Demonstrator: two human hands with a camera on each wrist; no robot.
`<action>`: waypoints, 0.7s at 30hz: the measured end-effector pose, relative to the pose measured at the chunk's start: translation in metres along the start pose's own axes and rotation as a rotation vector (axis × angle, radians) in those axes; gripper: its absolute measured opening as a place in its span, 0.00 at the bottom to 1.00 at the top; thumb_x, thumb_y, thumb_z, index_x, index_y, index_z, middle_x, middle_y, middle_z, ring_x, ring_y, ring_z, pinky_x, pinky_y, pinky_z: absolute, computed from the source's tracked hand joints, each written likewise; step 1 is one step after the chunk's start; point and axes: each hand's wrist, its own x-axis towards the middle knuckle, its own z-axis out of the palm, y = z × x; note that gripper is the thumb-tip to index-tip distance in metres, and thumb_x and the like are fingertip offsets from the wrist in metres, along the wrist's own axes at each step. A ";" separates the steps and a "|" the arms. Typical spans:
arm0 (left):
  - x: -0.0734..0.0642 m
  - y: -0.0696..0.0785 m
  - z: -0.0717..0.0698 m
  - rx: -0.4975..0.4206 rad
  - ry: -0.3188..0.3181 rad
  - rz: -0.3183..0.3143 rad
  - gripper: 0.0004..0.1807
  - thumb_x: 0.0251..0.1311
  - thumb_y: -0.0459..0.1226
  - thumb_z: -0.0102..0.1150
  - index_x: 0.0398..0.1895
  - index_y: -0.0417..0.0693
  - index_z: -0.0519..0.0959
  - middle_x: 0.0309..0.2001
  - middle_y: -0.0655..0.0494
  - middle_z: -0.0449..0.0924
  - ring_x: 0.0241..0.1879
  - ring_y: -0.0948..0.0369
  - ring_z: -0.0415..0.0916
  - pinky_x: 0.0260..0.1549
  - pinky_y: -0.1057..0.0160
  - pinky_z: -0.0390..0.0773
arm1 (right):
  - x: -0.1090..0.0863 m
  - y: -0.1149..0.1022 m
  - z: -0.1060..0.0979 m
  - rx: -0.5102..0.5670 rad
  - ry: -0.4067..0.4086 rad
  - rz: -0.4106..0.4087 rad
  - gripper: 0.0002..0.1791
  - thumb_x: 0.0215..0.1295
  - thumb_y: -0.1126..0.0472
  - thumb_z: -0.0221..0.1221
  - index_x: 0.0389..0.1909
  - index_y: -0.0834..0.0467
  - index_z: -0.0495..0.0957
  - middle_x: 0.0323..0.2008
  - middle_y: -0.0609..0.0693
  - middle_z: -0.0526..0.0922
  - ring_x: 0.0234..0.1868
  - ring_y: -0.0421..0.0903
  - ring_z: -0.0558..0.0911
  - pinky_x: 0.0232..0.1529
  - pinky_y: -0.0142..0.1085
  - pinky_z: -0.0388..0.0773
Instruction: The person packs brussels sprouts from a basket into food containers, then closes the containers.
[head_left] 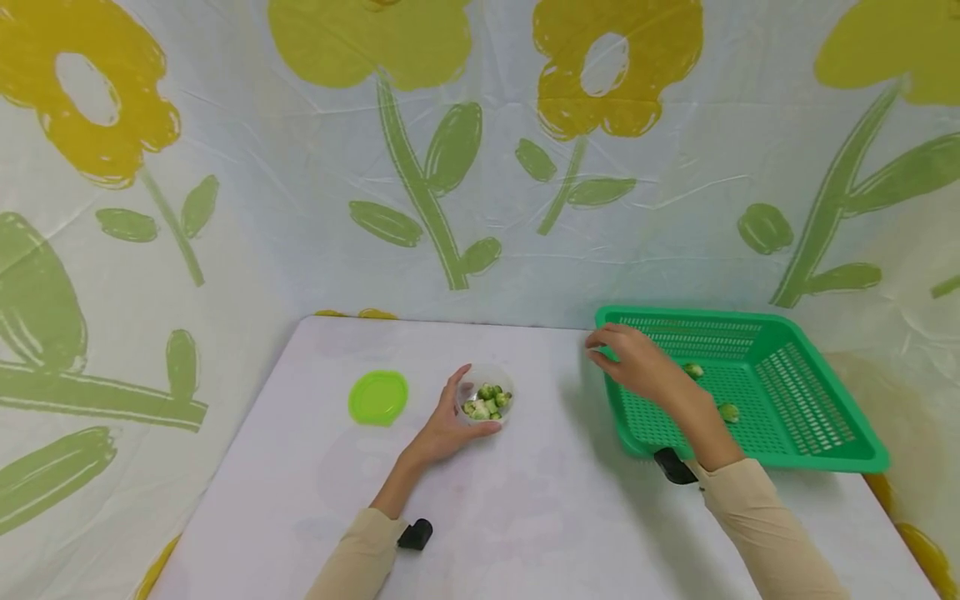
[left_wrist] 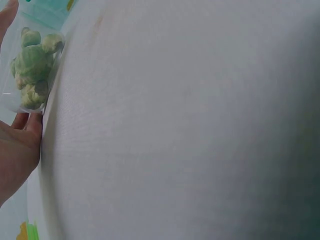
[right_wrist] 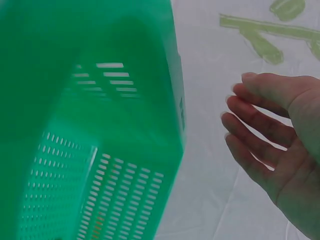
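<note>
My left hand (head_left: pixel 447 430) holds a clear plastic container (head_left: pixel 486 372) on the table, its thumb on the near side and its fingers round the far side. Several Brussels sprouts (left_wrist: pixel 34 65) lie inside it. My right hand (head_left: pixel 637 362) is raised over the left end of a green plastic basket (head_left: pixel 772 417). Nothing shows between its loosely bent fingers in the right wrist view. Two sprouts are visible in the basket, one sprout (head_left: pixel 693 370) towards the back and another sprout (head_left: pixel 728 412) nearer the front; the right arm hides part of the basket.
A lime-green lid (head_left: pixel 378 398) lies on the white table (head_left: pixel 517 517), left of the container. Behind the table hangs a flower-patterned cloth (head_left: pixel 300 192). The basket's raised rim (head_left: pixel 840 392) borders the right side of the table.
</note>
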 end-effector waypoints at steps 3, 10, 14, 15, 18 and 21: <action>0.000 0.000 0.000 -0.009 -0.002 0.004 0.61 0.54 0.49 0.79 0.83 0.70 0.45 0.78 0.47 0.52 0.78 0.49 0.49 0.71 0.35 0.54 | -0.001 0.004 -0.007 0.003 -0.027 0.030 0.09 0.70 0.69 0.63 0.48 0.66 0.84 0.44 0.57 0.84 0.49 0.58 0.82 0.49 0.52 0.80; 0.000 -0.001 -0.001 0.001 -0.005 0.004 0.62 0.54 0.50 0.79 0.83 0.67 0.44 0.78 0.46 0.52 0.78 0.49 0.50 0.70 0.36 0.55 | -0.003 0.018 -0.018 0.004 -0.033 0.041 0.08 0.70 0.70 0.63 0.48 0.67 0.83 0.46 0.60 0.84 0.49 0.59 0.83 0.50 0.54 0.79; 0.001 -0.002 -0.002 0.015 0.000 0.001 0.62 0.54 0.51 0.79 0.83 0.70 0.44 0.79 0.46 0.51 0.78 0.48 0.49 0.71 0.35 0.54 | -0.004 0.027 -0.025 0.010 -0.050 0.065 0.09 0.70 0.70 0.63 0.48 0.69 0.82 0.46 0.61 0.84 0.49 0.61 0.83 0.50 0.55 0.79; 0.001 -0.002 -0.002 0.017 0.002 0.001 0.62 0.53 0.52 0.79 0.83 0.69 0.44 0.79 0.46 0.51 0.78 0.48 0.49 0.71 0.35 0.54 | -0.005 0.030 -0.027 0.008 -0.053 0.069 0.09 0.70 0.70 0.63 0.48 0.69 0.82 0.46 0.62 0.84 0.49 0.62 0.83 0.50 0.55 0.79; 0.000 -0.001 -0.002 0.010 0.001 -0.004 0.61 0.54 0.51 0.79 0.82 0.72 0.44 0.79 0.46 0.51 0.78 0.48 0.49 0.71 0.35 0.55 | -0.006 0.040 -0.031 0.005 -0.054 0.073 0.10 0.70 0.71 0.63 0.48 0.71 0.82 0.46 0.64 0.84 0.49 0.63 0.83 0.50 0.56 0.79; -0.001 0.000 -0.002 0.000 -0.001 -0.003 0.61 0.54 0.50 0.79 0.82 0.73 0.44 0.79 0.46 0.51 0.78 0.48 0.48 0.70 0.35 0.55 | -0.009 0.050 -0.033 -0.005 -0.050 0.070 0.09 0.69 0.71 0.63 0.47 0.71 0.82 0.44 0.65 0.84 0.47 0.64 0.83 0.49 0.57 0.79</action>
